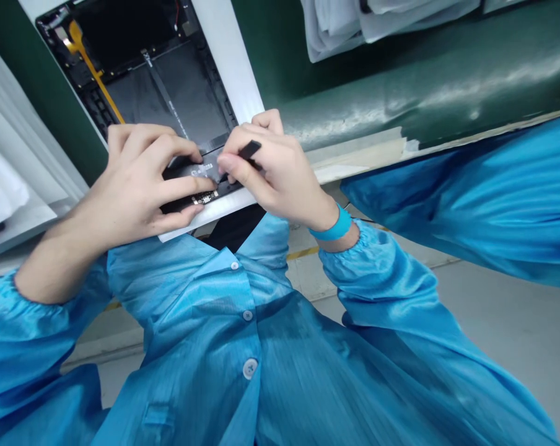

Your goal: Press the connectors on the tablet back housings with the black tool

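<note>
the left hand spreads its fingers, pressing on a thin black circuit strip with a tiny exposed board; the right hand pinches a black pry tool against it. the strip looks light, stiff and fragile: hold its edges. it lies on an opened tablet on a green mat.

Dark green glossy bench mat across the upper right, creased and scuffed, with a pale streak of reflected light along its curve. Beige masking tape along the mat's lower edge (torn end near the middle of the view). Pale grey cloth hanging at the top of the view. Layered white sheets at far left. Below, smooth grey floor, crossed by a thin yellow line.
</note>
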`<state>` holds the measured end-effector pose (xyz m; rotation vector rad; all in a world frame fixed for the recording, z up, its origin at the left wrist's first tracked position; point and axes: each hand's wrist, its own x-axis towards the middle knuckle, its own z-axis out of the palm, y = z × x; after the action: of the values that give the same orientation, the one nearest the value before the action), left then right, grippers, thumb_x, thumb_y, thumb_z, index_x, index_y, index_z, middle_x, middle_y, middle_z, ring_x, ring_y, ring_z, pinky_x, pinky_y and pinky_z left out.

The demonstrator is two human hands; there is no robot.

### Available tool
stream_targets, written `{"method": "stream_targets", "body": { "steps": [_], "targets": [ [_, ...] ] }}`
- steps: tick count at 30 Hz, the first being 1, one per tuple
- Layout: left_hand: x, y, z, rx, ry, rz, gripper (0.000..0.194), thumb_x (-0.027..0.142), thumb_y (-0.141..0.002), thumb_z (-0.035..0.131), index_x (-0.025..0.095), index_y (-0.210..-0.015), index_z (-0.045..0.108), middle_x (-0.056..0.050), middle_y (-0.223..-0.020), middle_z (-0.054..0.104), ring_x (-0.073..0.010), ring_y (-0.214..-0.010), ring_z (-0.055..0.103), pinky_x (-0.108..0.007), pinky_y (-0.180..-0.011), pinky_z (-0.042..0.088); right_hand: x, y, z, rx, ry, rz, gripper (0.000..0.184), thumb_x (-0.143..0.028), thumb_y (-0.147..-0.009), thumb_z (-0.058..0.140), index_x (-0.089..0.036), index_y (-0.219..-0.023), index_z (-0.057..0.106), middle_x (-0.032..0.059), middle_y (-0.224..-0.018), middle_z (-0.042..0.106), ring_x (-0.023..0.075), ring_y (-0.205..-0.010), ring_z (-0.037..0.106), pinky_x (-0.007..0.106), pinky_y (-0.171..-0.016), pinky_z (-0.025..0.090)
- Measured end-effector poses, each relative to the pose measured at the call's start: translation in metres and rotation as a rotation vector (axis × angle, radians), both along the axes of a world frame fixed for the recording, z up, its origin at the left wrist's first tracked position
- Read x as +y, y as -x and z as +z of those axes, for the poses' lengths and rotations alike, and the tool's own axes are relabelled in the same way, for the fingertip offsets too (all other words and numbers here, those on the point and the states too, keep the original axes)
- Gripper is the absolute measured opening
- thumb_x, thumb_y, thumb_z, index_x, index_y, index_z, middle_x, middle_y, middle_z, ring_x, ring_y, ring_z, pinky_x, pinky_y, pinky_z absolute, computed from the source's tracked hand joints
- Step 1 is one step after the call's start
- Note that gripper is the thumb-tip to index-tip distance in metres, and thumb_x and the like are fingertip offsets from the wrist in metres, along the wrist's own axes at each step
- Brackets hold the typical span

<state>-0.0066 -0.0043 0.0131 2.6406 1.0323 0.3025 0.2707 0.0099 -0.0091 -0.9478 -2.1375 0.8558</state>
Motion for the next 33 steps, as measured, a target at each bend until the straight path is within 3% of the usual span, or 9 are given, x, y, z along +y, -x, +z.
{"method": "stream_targets", "body": {
  "steps": [5, 9, 13, 23, 29, 33],
  "targets": [
    [-0.007, 0.0, 0.001, -0.048, -0.018, 0.032, 0.039, 0.056, -0.116, 0.059, 0.035, -0.146, 0.072, -0.006, -0.149, 0.072, -0.0388, -0.146, 0.063, -0.073, -0.128, 0.044, -0.002, -0.003, 0.003, 0.101, 0.054, -0.135, 0.053, -0.069, -0.118, 0.037, -0.031, -0.094, 0.063, 0.0034, -0.084, 0.075, 0.0262, -0.089, 0.069, 0.049, -0.101, 0.058],
    [-0.012, -0.004, 0.005, 0.031, 0.019, 0.06, 0.039, 0.058, -0.118, 0.053, 0.035, -0.144, 0.072, -0.005, -0.155, 0.069, -0.0398, -0.151, 0.061, -0.076, -0.132, 0.039, -0.001, -0.003, 0.002, 0.085, 0.019, -0.056, 0.052, -0.067, -0.119, 0.038, -0.029, -0.095, 0.064, 0.0035, -0.078, 0.073, 0.027, -0.09, 0.065, 0.051, -0.104, 0.055],
    [-0.015, -0.005, 0.006, 0.039, 0.045, 0.062, 0.034, 0.055, -0.117, 0.058, 0.04, -0.143, 0.074, -0.002, -0.157, 0.069, -0.042, -0.154, 0.062, -0.082, -0.134, 0.034, -0.001, -0.003, 0.001, 0.032, 0.014, -0.046, 0.052, -0.067, -0.119, 0.037, -0.029, -0.096, 0.064, 0.0032, -0.077, 0.072, 0.0274, -0.093, 0.067, 0.052, -0.106, 0.055],
    [-0.018, -0.004, 0.007, 0.095, -0.06, 0.022, 0.031, 0.044, -0.116, 0.064, 0.043, -0.146, 0.07, 0.001, -0.159, 0.068, -0.035, -0.151, 0.065, -0.078, -0.132, 0.043, 0.0, -0.003, -0.002, 0.024, 0.009, -0.047, 0.05, -0.065, -0.119, 0.038, -0.029, -0.098, 0.066, 0.0028, -0.076, 0.072, 0.0266, -0.094, 0.07, 0.052, -0.111, 0.055],
    [-0.012, -0.003, 0.0, 0.026, -0.057, -0.005, 0.027, 0.049, -0.118, 0.059, 0.042, -0.138, 0.075, 0.001, -0.153, 0.07, -0.0388, -0.152, 0.064, -0.083, -0.132, 0.037, -0.002, -0.003, 0.005, -0.027, 0.037, -0.063, 0.051, -0.065, -0.119, 0.038, -0.029, -0.098, 0.067, 0.0035, -0.078, 0.074, 0.0274, -0.095, 0.07, 0.051, -0.112, 0.055],
    [-0.01, -0.001, -0.005, 0.01, -0.119, -0.042, 0.031, 0.049, -0.118, 0.059, 0.04, -0.145, 0.07, -0.002, -0.155, 0.069, -0.0397, -0.151, 0.064, -0.083, -0.129, 0.04, -0.002, -0.003, 0.003, -0.012, 0.024, -0.056, 0.051, -0.063, -0.12, 0.038, -0.029, -0.098, 0.067, 0.0032, -0.078, 0.073, 0.0271, -0.096, 0.069, 0.051, -0.111, 0.054]
  ]
}}
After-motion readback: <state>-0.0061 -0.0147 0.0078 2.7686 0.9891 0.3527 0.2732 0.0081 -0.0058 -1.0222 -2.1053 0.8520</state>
